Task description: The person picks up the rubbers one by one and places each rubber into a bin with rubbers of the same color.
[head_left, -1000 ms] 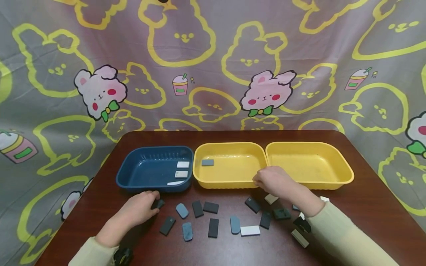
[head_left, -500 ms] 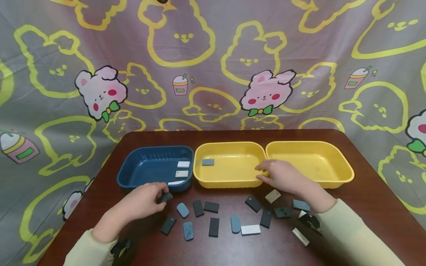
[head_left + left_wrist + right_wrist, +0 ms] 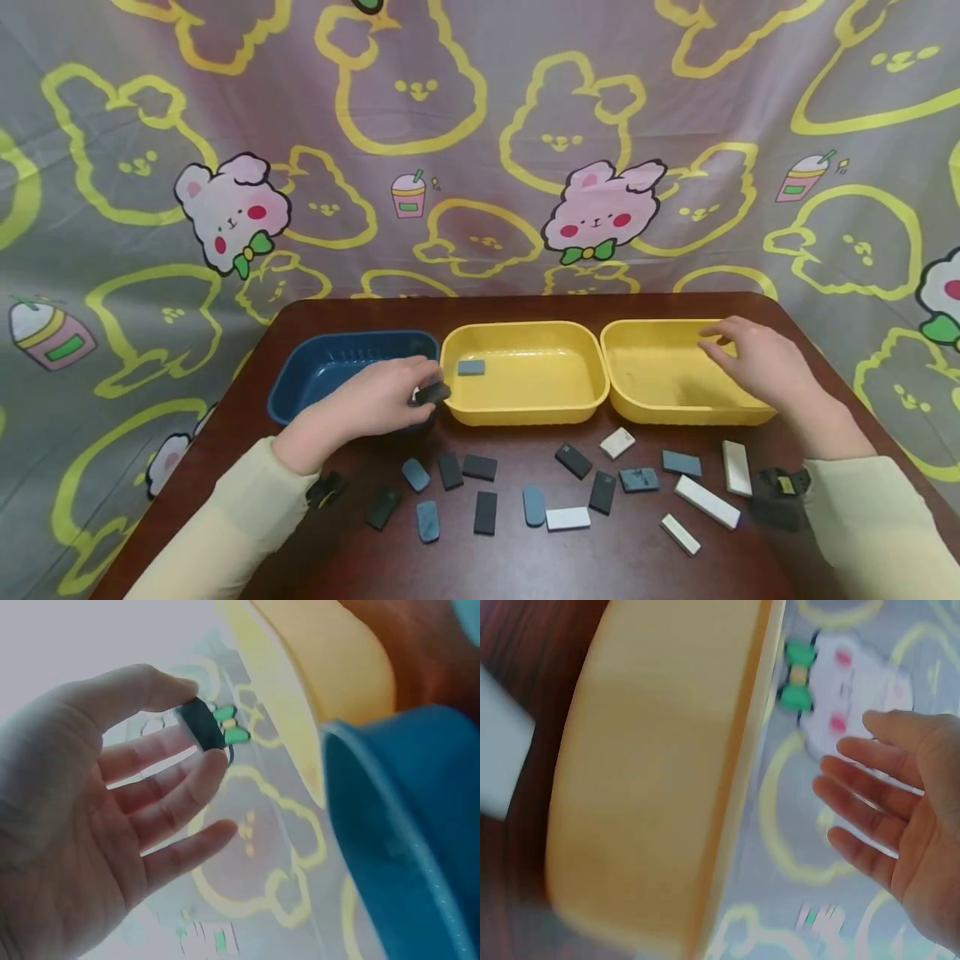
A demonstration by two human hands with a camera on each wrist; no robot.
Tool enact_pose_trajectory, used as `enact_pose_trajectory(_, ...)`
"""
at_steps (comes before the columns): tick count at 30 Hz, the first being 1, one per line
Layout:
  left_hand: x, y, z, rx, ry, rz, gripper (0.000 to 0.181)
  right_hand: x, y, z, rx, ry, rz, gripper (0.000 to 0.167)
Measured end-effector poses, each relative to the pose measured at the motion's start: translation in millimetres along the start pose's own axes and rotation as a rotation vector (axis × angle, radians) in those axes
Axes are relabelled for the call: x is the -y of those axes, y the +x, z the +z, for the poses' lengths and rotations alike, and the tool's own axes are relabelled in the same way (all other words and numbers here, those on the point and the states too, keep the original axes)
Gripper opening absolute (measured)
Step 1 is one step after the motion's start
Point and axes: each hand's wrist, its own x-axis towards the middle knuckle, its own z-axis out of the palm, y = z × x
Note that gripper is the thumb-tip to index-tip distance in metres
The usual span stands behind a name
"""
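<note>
Black and oblong, a small flat block point(image 3: 433, 393) is pinched between the thumb and fingers of my left hand point(image 3: 367, 398), held up at the right end of a dark blue plastic tray point(image 3: 315, 387). My right hand point(image 3: 772, 367) is well apart from the left, fingers loosely stretched and parted, over the right end of a yellow plastic tray point(image 3: 652, 375). Between these two stands a second yellow plastic tray point(image 3: 540, 375), with a blue-grey rectangular slab point(image 3: 471, 367) lying inside near its left wall. Nearer me on the reddish-brown, glossy counter point(image 3: 600, 571) lie scattered black rectangular blocks point(image 3: 485, 513), blue-grey round-ended slabs point(image 3: 534, 506) and white oblong blocks point(image 3: 707, 502), while a grey cloth printed with yellow cartoon outlines point(image 3: 480, 125) hangs behind the trays
</note>
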Motion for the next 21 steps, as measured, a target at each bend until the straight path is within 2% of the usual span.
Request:
enact_pose_trajectory(5, -17.5, 41.3, -7.6, 0.029, 0.051, 0.093, 0.034, -46, -7.9, -3, 0.019, -0.001, 0.158, 0.047)
enact_pose_trajectory(9, -33.0, 75.0, -10.9, 0.051, 0.090, 0.150, 0.037, -68, -13.4, 1, 0.067, 0.005, 0.232, 0.056)
enact_pose_trajectory(13, -48.9, 106.0, -6.5, 0.081, 0.104, 0.222, 0.037, -77, -15.7, 5, 0.115, 0.021, 0.294, 0.064)
enact_pose_trajectory(16, -61.3, 128.7, 1.8, 0.106, 0.113, 0.280, 0.031, -79, -16.3, 6, 0.154, 0.020, 0.346, 0.067)
enact_pose_trajectory(19, -73.4, 150.5, 11.9, 0.125, 0.136, 0.313, 0.023, -82, -15.8, 6, 0.199, 0.001, 0.359, 0.059)
enact_pose_trajectory(21, -80.7, 164.2, 17.3, 0.122, 0.156, 0.330, 0.021, -84, -14.4, 8, 0.202, -0.016, 0.354, 0.046)
